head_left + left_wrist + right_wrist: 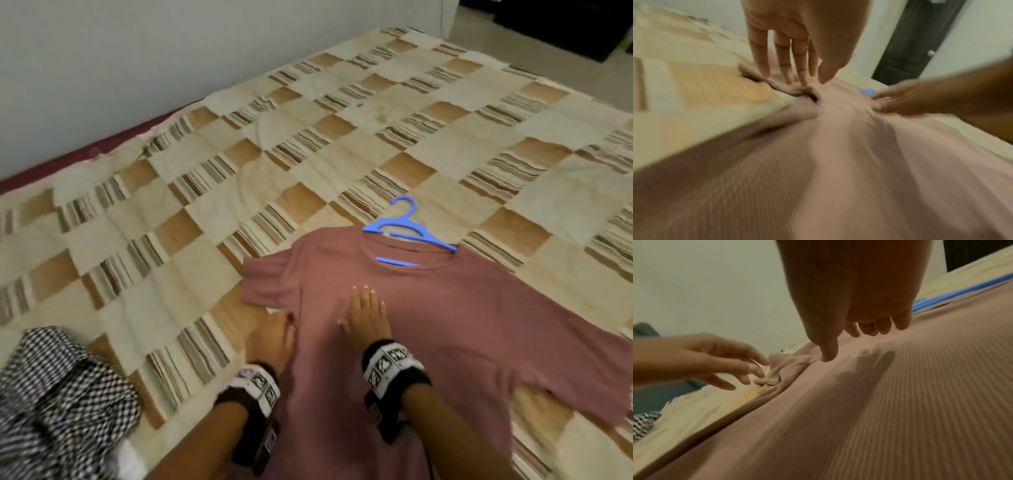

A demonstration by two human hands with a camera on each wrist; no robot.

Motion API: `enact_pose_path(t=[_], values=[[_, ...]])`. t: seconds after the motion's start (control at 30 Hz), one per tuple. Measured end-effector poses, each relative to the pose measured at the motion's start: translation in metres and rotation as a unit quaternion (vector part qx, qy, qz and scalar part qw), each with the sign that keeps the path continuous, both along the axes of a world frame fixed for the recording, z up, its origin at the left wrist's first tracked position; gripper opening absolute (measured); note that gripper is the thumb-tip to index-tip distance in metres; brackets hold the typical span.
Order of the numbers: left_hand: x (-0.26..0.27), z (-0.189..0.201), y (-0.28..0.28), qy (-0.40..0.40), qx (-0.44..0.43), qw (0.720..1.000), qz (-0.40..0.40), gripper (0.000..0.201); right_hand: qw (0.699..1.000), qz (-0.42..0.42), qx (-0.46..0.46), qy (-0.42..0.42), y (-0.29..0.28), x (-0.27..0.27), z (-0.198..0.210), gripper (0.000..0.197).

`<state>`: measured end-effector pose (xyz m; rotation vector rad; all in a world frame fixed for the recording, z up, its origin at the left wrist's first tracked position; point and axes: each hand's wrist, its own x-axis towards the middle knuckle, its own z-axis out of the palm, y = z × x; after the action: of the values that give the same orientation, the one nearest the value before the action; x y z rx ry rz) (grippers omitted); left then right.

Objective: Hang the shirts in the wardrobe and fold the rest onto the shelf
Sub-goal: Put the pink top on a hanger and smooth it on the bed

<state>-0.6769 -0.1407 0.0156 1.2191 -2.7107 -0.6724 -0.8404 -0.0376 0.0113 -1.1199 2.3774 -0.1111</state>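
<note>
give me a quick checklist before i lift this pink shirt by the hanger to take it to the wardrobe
1. Blue hanger inside the neck of the pink shirt: ok, its bar shows through the neck opening and its hook pokes out.
2. Hanger seated in both shoulders: cannot tell, the fabric covers its ends.
3. Shirt lying flat on the bedspread: not ok, the sleeve edge is bunched by the left hand.
4. Right hand free to take the hook: ok, it lies flat on the chest with nothing gripped.
5. Checked garment apart from the shirt: ok.
</note>
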Motion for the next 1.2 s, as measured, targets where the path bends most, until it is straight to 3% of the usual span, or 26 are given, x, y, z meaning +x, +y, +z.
enact_pose_path(t=[0.1, 0.2, 0.27, 0.4, 0.53, 0.67, 0.8, 0.87, 0.97, 1.0, 1.07, 1.1, 1.2], values=[[0.006, 0.009, -0.074, 0.038, 0.054, 0.979, 0.195, 0.028, 1.000, 0.011, -0.017, -0.022, -0.053, -0.011, -0.002, 0.077], [0.002, 0.011, -0.130, 0.048, 0.178, 0.937, 0.295, 0.054, 0.999, 0.042, 0.000, -0.024, -0.095, -0.014, -0.010, 0.095], [-0.004, 0.002, -0.147, 0.022, 0.238, 0.928, 0.285, 0.064, 0.998, 0.056, 0.036, -0.016, -0.114, -0.012, -0.019, 0.108], [-0.026, -0.016, -0.158, -0.005, 0.214, 0.944, 0.250, 0.071, 0.994, 0.047, 0.091, -0.029, -0.130, -0.011, -0.032, 0.119], [-0.042, -0.022, -0.162, -0.007, 0.168, 0.961, 0.219, 0.048, 0.994, 0.024, 0.080, -0.067, -0.134, -0.019, -0.030, 0.107], [-0.035, -0.017, -0.201, 0.074, 0.141, 0.940, 0.302, 0.030, 0.987, 0.034, 0.081, -0.137, -0.129, -0.027, -0.020, 0.137], [-0.036, -0.024, -0.229, 0.110, 0.136, 0.954, 0.244, 0.021, 0.987, 0.033, 0.078, -0.137, -0.131, -0.029, -0.023, 0.139], [-0.039, -0.033, -0.238, 0.134, 0.195, 0.936, 0.261, 0.028, 0.987, 0.033, 0.085, -0.136, -0.133, -0.028, -0.025, 0.140], [-0.046, -0.029, -0.251, 0.193, 0.375, 0.850, 0.317, 0.045, 0.987, 0.030, 0.092, -0.132, -0.137, -0.027, -0.024, 0.140], [-0.050, -0.025, -0.254, 0.187, 0.400, 0.843, 0.308, 0.053, 0.987, 0.028, 0.092, -0.129, -0.138, -0.026, -0.023, 0.140], [-0.056, -0.021, -0.258, 0.119, 0.348, 0.895, 0.254, 0.058, 0.987, 0.027, 0.096, -0.126, -0.138, -0.024, -0.021, 0.139], [-0.058, -0.021, -0.260, 0.111, 0.308, 0.913, 0.242, 0.051, 0.987, 0.026, 0.097, -0.126, -0.138, -0.023, -0.020, 0.139], [-0.053, -0.034, -0.259, 0.190, 0.264, 0.908, 0.265, 0.028, 0.987, 0.023, 0.086, -0.135, -0.137, -0.025, -0.019, 0.139]])
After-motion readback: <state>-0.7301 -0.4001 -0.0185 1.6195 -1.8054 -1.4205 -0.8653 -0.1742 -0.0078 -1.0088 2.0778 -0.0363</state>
